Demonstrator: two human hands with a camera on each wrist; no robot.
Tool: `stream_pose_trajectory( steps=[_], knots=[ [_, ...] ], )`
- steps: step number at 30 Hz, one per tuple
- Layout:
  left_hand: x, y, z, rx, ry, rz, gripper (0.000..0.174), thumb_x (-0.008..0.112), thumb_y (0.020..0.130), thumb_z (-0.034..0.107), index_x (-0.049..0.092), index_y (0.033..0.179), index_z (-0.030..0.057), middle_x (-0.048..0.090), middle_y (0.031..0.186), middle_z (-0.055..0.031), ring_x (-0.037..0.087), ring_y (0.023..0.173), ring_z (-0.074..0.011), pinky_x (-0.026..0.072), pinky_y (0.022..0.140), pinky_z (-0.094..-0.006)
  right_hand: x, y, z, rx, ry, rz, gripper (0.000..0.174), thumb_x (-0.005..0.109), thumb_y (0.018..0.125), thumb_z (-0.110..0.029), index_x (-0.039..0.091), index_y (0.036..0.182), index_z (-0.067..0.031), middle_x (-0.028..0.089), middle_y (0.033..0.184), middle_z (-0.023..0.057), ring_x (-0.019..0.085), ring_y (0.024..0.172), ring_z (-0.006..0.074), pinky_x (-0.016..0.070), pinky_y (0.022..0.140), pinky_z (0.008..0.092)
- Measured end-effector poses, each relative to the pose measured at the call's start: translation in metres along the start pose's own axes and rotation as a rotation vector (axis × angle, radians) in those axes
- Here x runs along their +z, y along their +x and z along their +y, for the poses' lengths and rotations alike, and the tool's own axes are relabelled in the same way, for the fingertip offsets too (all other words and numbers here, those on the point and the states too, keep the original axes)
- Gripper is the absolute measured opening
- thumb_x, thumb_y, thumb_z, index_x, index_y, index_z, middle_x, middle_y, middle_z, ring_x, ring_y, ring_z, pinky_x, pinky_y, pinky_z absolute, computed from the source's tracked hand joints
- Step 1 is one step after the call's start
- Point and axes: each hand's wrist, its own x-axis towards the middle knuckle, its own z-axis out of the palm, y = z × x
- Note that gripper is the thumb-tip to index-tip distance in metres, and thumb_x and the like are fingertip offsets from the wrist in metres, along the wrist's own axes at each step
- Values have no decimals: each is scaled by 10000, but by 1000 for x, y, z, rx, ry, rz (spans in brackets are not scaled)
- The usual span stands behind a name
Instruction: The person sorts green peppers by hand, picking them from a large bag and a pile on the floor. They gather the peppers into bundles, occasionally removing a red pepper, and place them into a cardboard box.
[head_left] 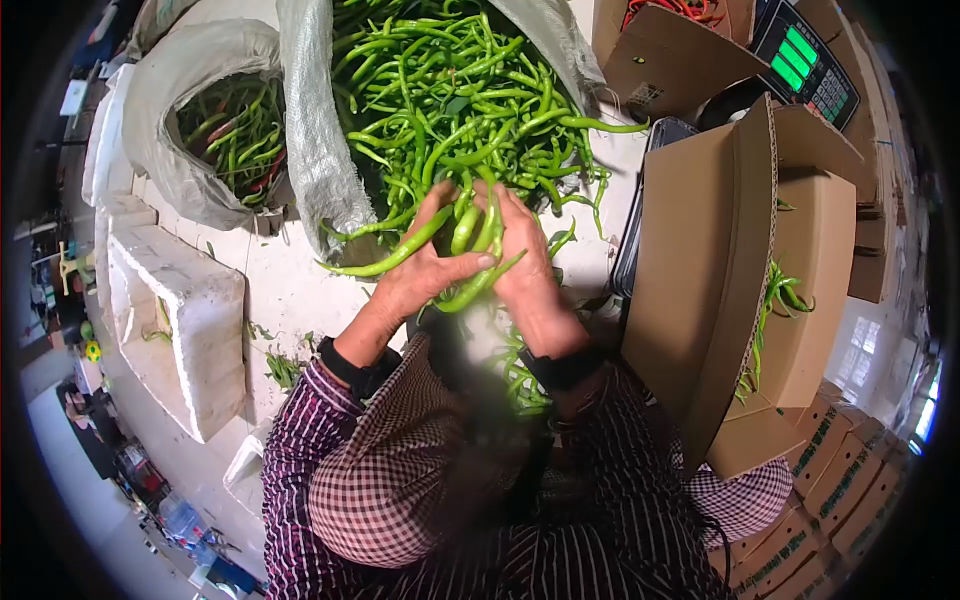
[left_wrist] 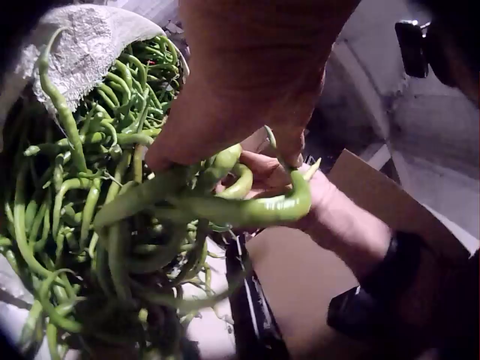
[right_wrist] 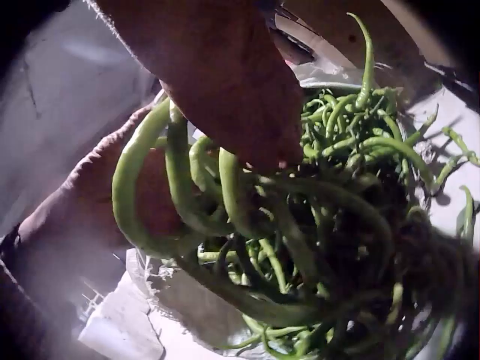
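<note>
Several long green peppers (head_left: 465, 229) are gripped between both hands at the near edge of a large white sack (head_left: 320, 120) full of green peppers (head_left: 440, 90). The left hand (head_left: 408, 280) curls round them from the left, its thumb across the bunch. From the right, the right hand (head_left: 525, 245) holds the same bunch. In the left wrist view, a bent pepper (left_wrist: 255, 210) sticks out below the left hand (left_wrist: 240, 97). Curved peppers (right_wrist: 135, 180) hang under the right hand (right_wrist: 225, 82) in the right wrist view; its fingertips are partly hidden.
A smaller sack (head_left: 150, 110) of thin peppers and a white foam box (head_left: 215, 330) stand at the left. On the right are an open cardboard box (head_left: 690, 270) with some peppers and a scale (head_left: 800, 65) with a lit green display. Loose peppers (head_left: 525, 385) lie near the person.
</note>
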Motion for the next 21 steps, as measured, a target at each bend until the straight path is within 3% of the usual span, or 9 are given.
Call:
stream_pose_trajectory(
  steps=[3,5,9,10,11,14,15,17,21],
  knots=[
    [-1,-6,-11,-54,-233,-116,1263,852,627,417,57,1487,-58,307,1472,-248,339,1364,-316,288,1127,-388,4,2,3,56,107,112,380,458,1008,-263,516,1239,33,581,1157,138,574,1048,232,470,919,357],
    [5,-17,-23,288,183,-116,1188,836,653,434,131,1493,-23,251,1513,-221,274,1402,-313,242,1148,-411,6,3,6,-25,-42,238,305,479,1002,-272,576,1121,-9,611,978,90,582,890,193,486,805,310],
    [23,-17,-38,370,458,179,1009,799,712,280,207,1476,-11,396,1415,-252,417,1310,-344,357,1073,-426,7,6,18,16,64,248,303,496,991,-254,584,1127,1,614,1013,83,581,894,180,479,793,285],
    [28,-11,-45,259,432,292,946,796,717,240,260,1461,4,499,1300,-249,532,1178,-340,439,985,-414,9,7,19,82,123,212,313,495,989,-236,581,1163,10,620,1051,84,584,920,173,477,800,281],
    [25,-6,-52,238,364,299,881,783,719,210,313,1443,35,551,1220,-195,575,1087,-276,477,931,-370,5,3,16,82,120,211,313,495,989,-236,581,1163,10,620,1051,84,584,920,173,477,800,281],
    [1,-13,-3,-43,-111,113,770,760,724,203,397,1390,70,560,1121,-99,557,979,-161,494,843,-287,3,-16,-25,-50,-576,-390,375,470,992,-164,502,1318,18,616,1164,86,577,1059,154,461,898,272],
    [-7,-14,5,-48,-173,113,711,730,739,186,420,1363,46,559,1116,-85,555,974,-151,483,851,-281,3,-25,-41,9,-440,-544,368,478,983,-139,504,1313,20,621,1148,92,581,1057,150,455,919,270],
    [-14,-13,14,-32,-551,145,639,696,773,128,425,1341,12,577,1103,-93,570,978,-160,493,847,-285,11,-28,-52,-351,-957,-531,345,509,975,-157,529,1267,26,622,1132,105,587,1019,146,442,928,266],
    [-30,-16,49,32,-690,132,608,647,789,142,414,1323,-30,577,1125,-114,586,996,-179,497,883,-300,39,-61,-69,-140,-593,-503,341,514,969,-152,528,1263,22,625,1150,125,601,1016,178,457,912,292]
  ],
)
